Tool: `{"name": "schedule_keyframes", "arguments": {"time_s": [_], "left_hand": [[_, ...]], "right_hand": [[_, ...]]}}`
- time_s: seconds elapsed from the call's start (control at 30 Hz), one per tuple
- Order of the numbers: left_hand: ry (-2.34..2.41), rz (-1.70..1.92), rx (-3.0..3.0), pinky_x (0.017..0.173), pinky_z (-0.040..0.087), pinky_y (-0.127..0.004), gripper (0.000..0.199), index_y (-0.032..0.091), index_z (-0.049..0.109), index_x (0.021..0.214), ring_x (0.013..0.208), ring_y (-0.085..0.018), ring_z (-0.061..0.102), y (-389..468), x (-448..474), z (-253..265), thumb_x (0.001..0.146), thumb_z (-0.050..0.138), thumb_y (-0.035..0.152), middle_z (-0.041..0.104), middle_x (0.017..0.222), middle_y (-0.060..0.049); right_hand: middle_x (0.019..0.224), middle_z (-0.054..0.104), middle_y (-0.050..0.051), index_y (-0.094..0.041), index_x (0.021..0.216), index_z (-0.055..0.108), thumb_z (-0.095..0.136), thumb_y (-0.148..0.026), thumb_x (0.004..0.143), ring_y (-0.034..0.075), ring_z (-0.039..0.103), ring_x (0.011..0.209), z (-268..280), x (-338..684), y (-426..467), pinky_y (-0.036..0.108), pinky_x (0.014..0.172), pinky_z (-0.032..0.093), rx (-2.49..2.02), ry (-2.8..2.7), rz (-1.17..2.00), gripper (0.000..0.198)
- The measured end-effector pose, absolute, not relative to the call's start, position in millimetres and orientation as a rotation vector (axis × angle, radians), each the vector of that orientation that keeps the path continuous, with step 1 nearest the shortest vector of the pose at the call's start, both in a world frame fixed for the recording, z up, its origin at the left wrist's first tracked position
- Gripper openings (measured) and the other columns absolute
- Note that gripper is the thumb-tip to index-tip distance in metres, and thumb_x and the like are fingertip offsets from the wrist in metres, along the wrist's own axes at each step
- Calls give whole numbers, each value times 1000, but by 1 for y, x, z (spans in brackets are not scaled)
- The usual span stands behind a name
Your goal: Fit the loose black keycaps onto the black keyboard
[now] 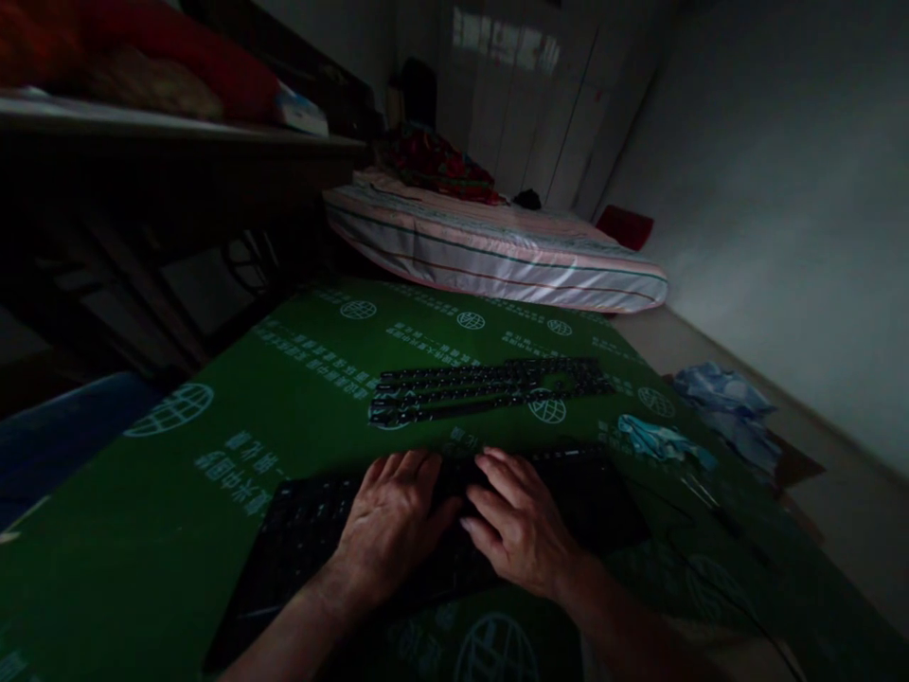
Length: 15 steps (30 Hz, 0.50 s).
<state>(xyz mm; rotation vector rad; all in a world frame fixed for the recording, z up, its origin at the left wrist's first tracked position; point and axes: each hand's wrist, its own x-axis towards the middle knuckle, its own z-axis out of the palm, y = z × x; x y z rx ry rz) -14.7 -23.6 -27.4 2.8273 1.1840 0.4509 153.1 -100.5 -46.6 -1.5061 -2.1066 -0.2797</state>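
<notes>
A black keyboard (312,530) lies at a slant on the green sheet, under both my hands. Its left part shows keys in rows; the right part looks dark and smooth, too dim for detail. My left hand (398,511) rests on the keyboard's middle, fingers stretched toward the far edge and thumb out to the right. Beside it, my right hand (522,521) touches the middle too, its fingers spread and slightly bent. Whether anything small lies under the fingertips is hidden. Beyond the keyboard, loose black keycaps (454,384) are laid out in rows.
The green printed sheet (234,540) covers the work surface. On the right are a teal cloth (660,440), a slim tool with a dark handle (724,516) and a thin cable (739,597). Behind stands a bed with a striped mattress (497,246); a loaded table (177,133) is left.
</notes>
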Motion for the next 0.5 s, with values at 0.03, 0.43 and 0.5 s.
{"name": "schedule_keyframes", "arguments": {"time_s": [0.03,0.43,0.5], "left_hand": [[1175,475,2829,84,46,-45,29,14,60,102,94,-28,59,-23,-14,-29,82,53,33,64,103,-13],[1070,731,2837,81,49,-42,30,16,60,102,88,-25,62,-19,-14,-41,84,52,38,67,97,-10],[1081,737,2833,81,49,-42,30,16,60,101,87,-25,62,-19,-14,-42,84,51,39,68,97,-10]], "right_hand": [[119,59,15,-16,96,64,58,-27,82,28,47,118,-47,153,-100,47,97,45,-1504,-2102,-279,19],[110,64,11,-17,94,66,54,-19,84,23,54,111,-29,180,-78,40,96,47,-1483,-1886,-357,16],[106,65,10,-20,91,68,54,-20,85,22,56,107,-23,202,-57,40,95,48,-1515,-1866,-369,16]]}}
